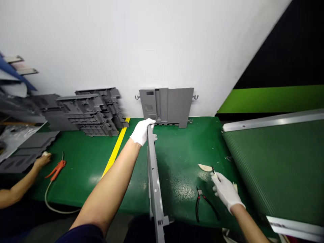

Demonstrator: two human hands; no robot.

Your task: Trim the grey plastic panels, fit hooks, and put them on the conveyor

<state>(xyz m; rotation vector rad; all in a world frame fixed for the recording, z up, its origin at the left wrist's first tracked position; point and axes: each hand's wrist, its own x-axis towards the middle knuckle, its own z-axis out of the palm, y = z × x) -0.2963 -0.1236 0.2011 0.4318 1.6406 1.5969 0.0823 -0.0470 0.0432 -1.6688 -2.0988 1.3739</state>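
My left hand, in a white glove, grips the far top end of a grey plastic panel. The panel stands on edge over the green table and runs towards me, its near end reaching past the table's front edge. At the right, my gloved right hand is closed round the dark handle of a small knife with a pale, curved blade. The blade points left, apart from the panel. Between the panel and my right hand lie side cutters with dark handles, jaws towards the wall.
Another grey panel leans on the white wall. Several ribbed panels lean further left, near a yellow line. A co-worker's hand is near a flat panel and an orange air gun with a hose. A green conveyor belt borders the right.
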